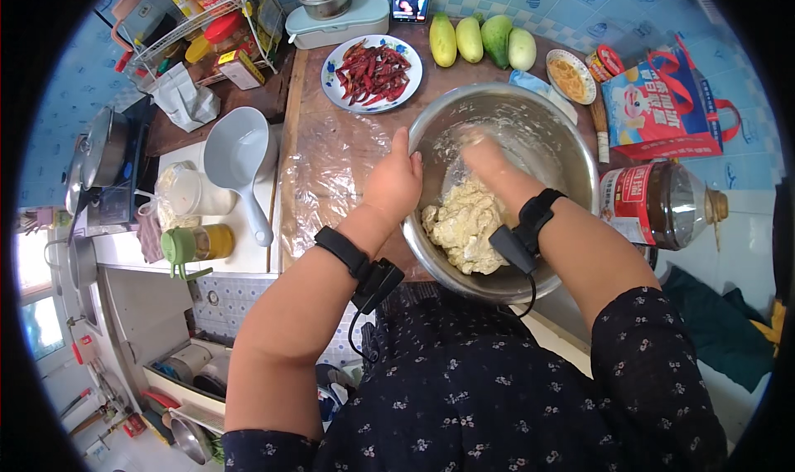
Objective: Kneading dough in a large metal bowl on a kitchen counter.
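A large stainless steel bowl (574, 223) stands on the counter before me, tilted a little in this wide view. My left hand (397, 177) grips its left rim, thumb up at the edge. Inside, against the upper left of the floor, is my right hand (481, 152), blurred; its fingers touch floury residue on the bowl's inner side, and their exact pose cannot be made out. A lumpy, pale yellow mass of dough (466, 226) lies in the lower left of the bowl, just below my right hand and partly behind the black wrist device.
Behind the bowl are a plate of dried red chillies (415, 87) and several cucumber-like vegetables (470, 40). A grey-blue ladle (239, 143) and an oil jug (211, 242) stand left. To the right are a large bottle (661, 205), a shopping bag (658, 108) and a small bowl (590, 87).
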